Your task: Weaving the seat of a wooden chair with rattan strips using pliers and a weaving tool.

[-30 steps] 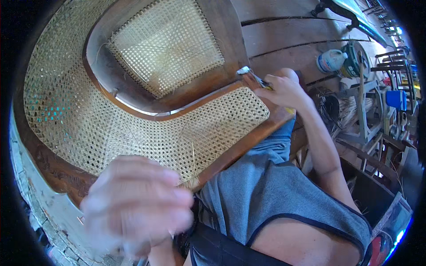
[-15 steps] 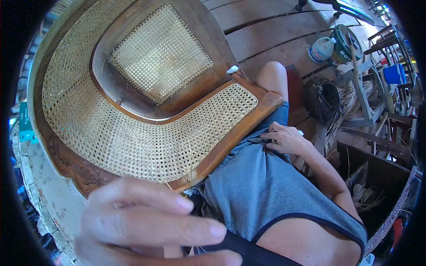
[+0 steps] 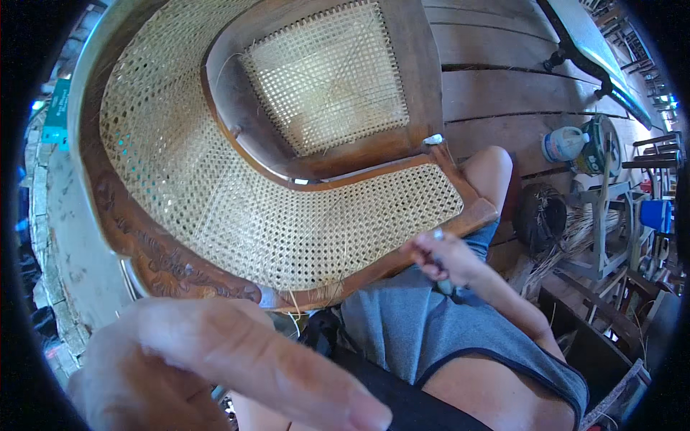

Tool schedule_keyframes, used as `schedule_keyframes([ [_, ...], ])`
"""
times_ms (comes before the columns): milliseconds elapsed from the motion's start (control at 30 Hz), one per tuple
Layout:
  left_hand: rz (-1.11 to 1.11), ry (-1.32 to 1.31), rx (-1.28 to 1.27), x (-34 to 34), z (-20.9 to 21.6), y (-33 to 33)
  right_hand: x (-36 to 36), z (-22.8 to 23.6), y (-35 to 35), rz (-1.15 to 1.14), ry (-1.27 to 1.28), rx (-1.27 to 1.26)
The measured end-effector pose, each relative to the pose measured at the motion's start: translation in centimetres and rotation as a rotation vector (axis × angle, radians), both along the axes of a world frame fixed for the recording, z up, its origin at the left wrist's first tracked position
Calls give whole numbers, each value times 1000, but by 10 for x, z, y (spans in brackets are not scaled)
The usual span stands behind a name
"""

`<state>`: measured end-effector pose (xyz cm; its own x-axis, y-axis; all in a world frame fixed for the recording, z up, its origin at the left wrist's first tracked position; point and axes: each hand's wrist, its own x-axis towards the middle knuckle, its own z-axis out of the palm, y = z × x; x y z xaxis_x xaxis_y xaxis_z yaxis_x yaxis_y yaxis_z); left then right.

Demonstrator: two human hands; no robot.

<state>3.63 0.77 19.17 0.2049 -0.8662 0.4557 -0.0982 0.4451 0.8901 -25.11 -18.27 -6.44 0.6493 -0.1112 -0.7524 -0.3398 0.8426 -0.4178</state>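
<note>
A brown wooden chair frame point(image 3: 169, 269) with woven cane panels lies across my lap, its carved edge toward me. Very near the camera, at lower left, is my left hand point(image 3: 215, 359). One finger stretches out to the right; the others are partly out of sight, and nothing shows in it. Beside the frame's right front rail, my right hand point(image 3: 447, 260) is closed and slightly blurred. What it holds is unclear, though a greyish bit shows just beneath it. A loose cane strand point(image 3: 295, 307) sticks out at the near rail, and the curved cane panel point(image 3: 287, 230) is densely woven.
At the right stand a plastic jug point(image 3: 564, 144), a green bucket point(image 3: 600, 147), a dark coil point(image 3: 539, 215), a bundle of cane strands point(image 3: 586, 226), a small wooden stool point(image 3: 600, 230) and a blue container point(image 3: 655, 215). A dark bench point(image 3: 604, 61) stands beyond, on the plank floor point(image 3: 496, 90).
My right hand has lifted off the grey cloth at my lap to beside the rail and closed; the dark metal tool in it no longer shows clearly. My left hand's fingers have shifted downward. The view has turned.
</note>
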Motion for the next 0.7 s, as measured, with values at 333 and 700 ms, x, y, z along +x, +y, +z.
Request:
schedule_keyframes([
  [333,-411,545,-317,20,-32,-76,7,-31,-6,114,-140,2],
  [700,1070,-483,358,172,-274,-206,269,-56,-140,166,-212,-1486],
])
